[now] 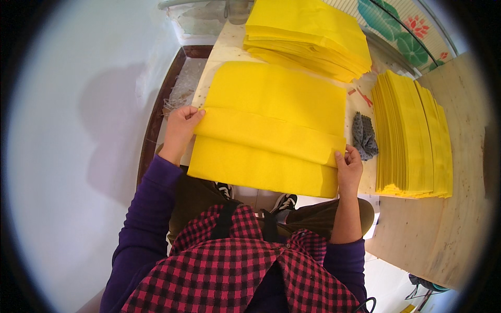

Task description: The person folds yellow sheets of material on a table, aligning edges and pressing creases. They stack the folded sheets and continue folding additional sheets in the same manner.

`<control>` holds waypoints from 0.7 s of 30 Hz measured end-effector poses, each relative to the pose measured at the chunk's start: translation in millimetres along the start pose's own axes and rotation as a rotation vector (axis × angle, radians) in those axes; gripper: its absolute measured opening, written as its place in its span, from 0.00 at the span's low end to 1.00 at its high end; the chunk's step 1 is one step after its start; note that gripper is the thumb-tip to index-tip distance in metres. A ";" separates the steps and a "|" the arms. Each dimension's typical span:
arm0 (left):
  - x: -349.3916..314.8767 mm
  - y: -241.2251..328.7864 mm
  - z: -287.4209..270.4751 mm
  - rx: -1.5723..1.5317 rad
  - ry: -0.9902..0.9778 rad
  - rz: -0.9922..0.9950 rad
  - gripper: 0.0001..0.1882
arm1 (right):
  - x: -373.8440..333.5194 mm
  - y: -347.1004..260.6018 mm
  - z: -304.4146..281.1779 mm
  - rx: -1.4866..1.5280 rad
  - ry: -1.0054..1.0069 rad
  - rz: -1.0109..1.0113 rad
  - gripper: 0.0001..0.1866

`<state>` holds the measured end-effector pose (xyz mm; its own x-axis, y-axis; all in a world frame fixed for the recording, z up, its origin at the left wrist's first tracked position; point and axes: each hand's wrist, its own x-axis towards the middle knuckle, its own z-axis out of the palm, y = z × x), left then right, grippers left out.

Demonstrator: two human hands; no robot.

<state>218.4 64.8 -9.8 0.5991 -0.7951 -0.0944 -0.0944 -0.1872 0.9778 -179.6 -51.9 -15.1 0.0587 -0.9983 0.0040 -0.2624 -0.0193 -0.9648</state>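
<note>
A wide yellow sheet of felt-like fabric (279,88) lies in front of me, its near edge hanging over the table's front edge. A flat fold runs across its middle from side to side. My left hand (179,133) pinches the left end of this fold between thumb and fingers. At the right end, my right hand (350,169) grips the fold the same way, thumb on top. The undersides of the fingers are hidden by the fabric.
Behind the sheet rises a thick stack of yellow fabric (310,26). Folded yellow pieces (402,135) stand packed on the right, next to a wooden board (412,224). A crumpled grey cloth (364,138) and a small red item (364,97) lie between. A white wall (68,156) borders the left.
</note>
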 end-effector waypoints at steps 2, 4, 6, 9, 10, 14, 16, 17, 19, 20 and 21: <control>-0.5 -7.0 0.0 0.173 0.041 0.068 0.08 | -0.1 1.0 0.4 0.000 0.005 0.007 0.14; -2.8 -14.0 1.2 0.148 0.047 0.138 0.07 | -1.4 1.9 0.3 -0.011 0.013 0.002 0.14; -3.9 -20.2 3.6 0.152 0.064 0.175 0.07 | -1.3 2.6 0.9 -0.006 0.007 -0.006 0.15; -2.4 -27.1 4.0 0.176 0.095 0.222 0.06 | -1.8 2.2 -0.1 0.014 -0.015 0.010 0.15; -1.7 -29.1 3.9 0.179 0.095 0.225 0.06 | -1.7 2.1 0.4 -0.035 0.006 -0.016 0.16; 1.5 -36.0 5.0 0.155 0.099 0.222 0.06 | -2.7 2.5 3.5 -0.061 0.049 -0.030 0.16; 2.0 -37.6 5.3 0.136 0.095 0.270 0.05 | -2.4 2.5 3.1 -0.054 0.055 -0.036 0.16; 2.2 -37.9 5.5 0.071 0.078 0.247 0.05 | -2.0 2.8 3.7 -0.052 0.053 -0.047 0.16; 3.0 -37.3 4.9 0.111 0.082 0.266 0.05 | -2.5 2.8 2.6 -0.078 0.048 -0.052 0.16; 3.3 -37.0 5.1 0.070 0.069 0.234 0.05 | -3.0 2.6 1.8 -0.106 0.046 -0.046 0.17; 3.1 -36.8 5.7 0.109 0.077 0.274 0.05 | -3.2 2.5 1.3 -0.118 0.036 -0.024 0.17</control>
<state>219.2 65.9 -47.1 0.5977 -0.7792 0.1885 -0.3426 -0.0358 0.9388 -179.2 -48.6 -17.9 0.0320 -0.9988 0.0378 -0.3729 -0.0470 -0.9267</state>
